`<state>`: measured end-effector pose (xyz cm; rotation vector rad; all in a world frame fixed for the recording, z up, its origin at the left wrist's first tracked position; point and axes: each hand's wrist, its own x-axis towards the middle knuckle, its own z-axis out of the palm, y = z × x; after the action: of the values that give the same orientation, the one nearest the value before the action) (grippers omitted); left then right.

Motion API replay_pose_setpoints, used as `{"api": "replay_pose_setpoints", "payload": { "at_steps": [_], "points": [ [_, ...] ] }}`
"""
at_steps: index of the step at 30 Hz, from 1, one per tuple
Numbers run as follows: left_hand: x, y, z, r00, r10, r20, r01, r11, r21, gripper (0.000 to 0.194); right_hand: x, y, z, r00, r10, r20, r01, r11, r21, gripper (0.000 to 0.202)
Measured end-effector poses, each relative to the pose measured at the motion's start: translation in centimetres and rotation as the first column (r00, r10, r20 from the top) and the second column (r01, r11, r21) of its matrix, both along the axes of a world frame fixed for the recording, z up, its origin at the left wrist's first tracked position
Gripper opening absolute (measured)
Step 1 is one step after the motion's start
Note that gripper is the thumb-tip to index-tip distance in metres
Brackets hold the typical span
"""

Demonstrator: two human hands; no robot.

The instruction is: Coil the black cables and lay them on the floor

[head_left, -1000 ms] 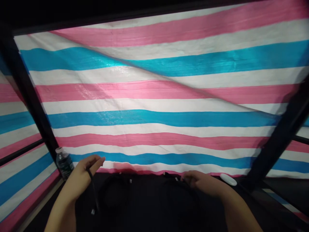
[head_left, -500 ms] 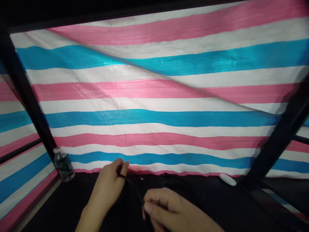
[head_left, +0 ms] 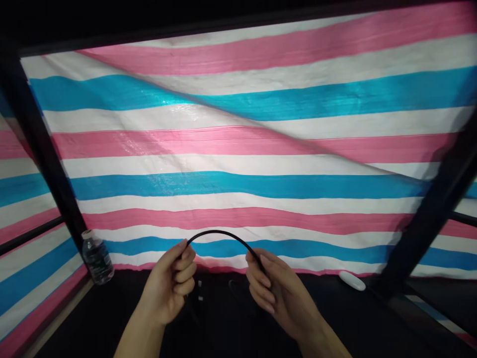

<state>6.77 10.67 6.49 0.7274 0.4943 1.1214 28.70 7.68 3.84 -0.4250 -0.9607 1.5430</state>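
Black cable (head_left: 216,231) — now an arch (between fingers (head_left: 184,275))

A thin black cable (head_left: 215,231) arches smoothly upward between the left hand (head_left: 166,286) and right hand (head_left: 280,289).

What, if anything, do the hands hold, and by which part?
A black cable: left hand at one side of its arch, right hand at the other.

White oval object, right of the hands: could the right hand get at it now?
Probably yes: nothing visible lies between the right hand and the white oval object, though that hand holds the black cable.
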Motion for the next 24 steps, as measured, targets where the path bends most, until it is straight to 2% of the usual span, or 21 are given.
{"api": "replay_pose_setpoints", "payload": {
  "at_steps": [2, 4, 6, 8, 9, 12, 17, 22, 24],
  "points": [
    [0.2, 0.1, -0.1, 0.983, 0.015, 0.181, -0.003, 0.998, -0.064, 0.042, -0.2, 0.4, -0.9, 0.999, 0.037, 0.003, -0.038, 0.999, 0.032, 0.024],
    [0.8, 0.1, -0.4, 0.940, 0.085, 0.331, -0.051, 0.993, -0.110, 0.042, -0.6, 0.8, -1.8, 0.999, 0.046, 0.019, -0.047, 0.996, 0.075, 0.026],
    [1.8, 0.1, -0.9, 0.885, 0.176, 0.430, -0.117, 0.980, -0.159, 0.042, -1.2, 1.0, -2.6, 0.998, 0.037, 0.053, -0.044, 0.990, 0.134, 0.043],
    [3.1, 0.0, -1.2, 0.847, 0.255, 0.466, -0.178, 0.963, -0.203, 0.041, -1.6, 1.0, -3.2, 0.997, -0.033, 0.073, 0.020, 0.984, 0.177, 0.061],
    [3.8, -0.1, -1.4, 0.844, 0.284, 0.455, -0.204, 0.955, -0.218, 0.039, -1.8, 1.0, -3.5, 0.993, -0.086, 0.079, 0.071, 0.981, 0.183, 0.064],
    [5.7, -0.5, -1.6, 0.882, 0.330, 0.335, -0.263, 0.937, -0.230, 0.033, -2.0, 0.9, -3.9, 0.970, -0.220, 0.103, 0.197, 0.960, 0.201, 0.052],
    [7.2, -1.1, -1.8, 0.900, 0.393, 0.187, -0.346, 0.907, -0.240, 0.024, -1.9, 0.8, -3.3, 0.956, -0.224, 0.188, 0.157, 0.936, 0.316, 0.071],
    [6.9, -1.0, -1.8, 0.936, 0.305, 0.178, -0.233, 0.912, -0.337, 0.030, -2.0, 0.1, -2.8, 0.886, -0.252, 0.389, 0.060, 0.895, 0.443, 0.091],
    [6.9, -0.9, -2.1, 0.932, 0.316, 0.179, -0.244, 0.909, -0.337, 0.029, -2.1, 0.0, -3.0, 0.863, -0.285, 0.417, 0.068, 0.884, 0.463, 0.085]
  ]
}}
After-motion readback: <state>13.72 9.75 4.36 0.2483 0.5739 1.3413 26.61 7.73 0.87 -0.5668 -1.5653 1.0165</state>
